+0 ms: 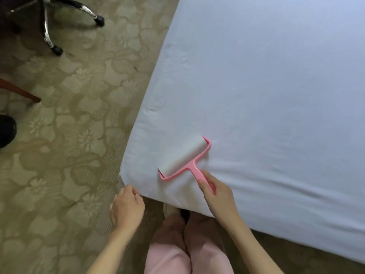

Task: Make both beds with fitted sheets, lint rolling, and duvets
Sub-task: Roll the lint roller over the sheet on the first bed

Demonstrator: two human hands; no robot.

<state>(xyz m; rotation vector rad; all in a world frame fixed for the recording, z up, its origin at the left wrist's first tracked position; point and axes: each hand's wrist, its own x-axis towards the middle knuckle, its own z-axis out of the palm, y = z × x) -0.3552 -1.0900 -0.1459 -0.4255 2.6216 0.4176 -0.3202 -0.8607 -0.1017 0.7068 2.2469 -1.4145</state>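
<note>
Pink trousers (177, 254) stand close by; ahead, the creased white fitted sheet (266, 86) could bunch or lift off its corner under the sticky pink lint roller (183, 157), lying on it just beyond the right grip (215, 192) that pinches its handle, since the left grip (127, 206), loosely curled and empty, pins nothing.

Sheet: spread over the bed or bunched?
Spread. The sheet covers the top and wraps over the near corner, with faint creases only; the right hand holds the roller on it.
</note>
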